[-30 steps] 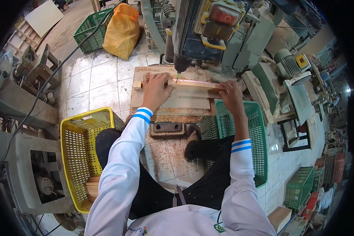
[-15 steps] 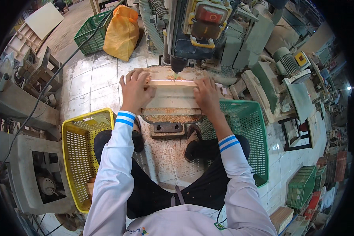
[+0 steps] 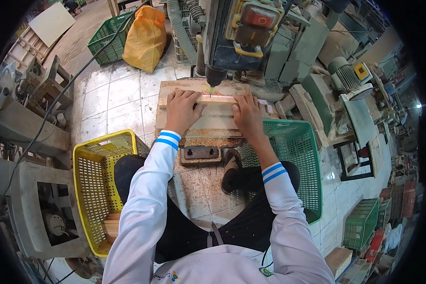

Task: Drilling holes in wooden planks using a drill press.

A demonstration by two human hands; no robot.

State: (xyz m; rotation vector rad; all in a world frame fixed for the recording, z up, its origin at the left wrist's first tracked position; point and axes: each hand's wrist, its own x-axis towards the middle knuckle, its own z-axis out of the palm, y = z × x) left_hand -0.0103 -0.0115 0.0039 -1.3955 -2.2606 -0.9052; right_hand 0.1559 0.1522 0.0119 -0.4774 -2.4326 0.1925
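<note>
A narrow wooden strip (image 3: 217, 100) lies crosswise on the pale wooden board (image 3: 208, 124) of a drill press. Over the strip hangs the dark drill chuck (image 3: 216, 75), and its bit (image 3: 211, 90) points down at the wood between my hands. My left hand (image 3: 182, 111) holds the strip left of the bit, fingers over the far side and thumb nearer me. To the right of the bit, my right hand (image 3: 247, 116) grips the same strip. Sawdust lies around the bit and along the board's near edge. Whether the bit touches the wood, I cannot tell.
A yellow crate (image 3: 78, 189) with wooden pieces (image 3: 111, 228) stands by my left leg. On my right is a green crate (image 3: 319, 170). The press base (image 3: 200, 155) sits between my feet. An orange sack (image 3: 145, 40) and machinery stand farther off.
My left hand has slid right along the strip, closer to the bit, uncovering the board's left end. My right hand stays in nearly the same place.
</note>
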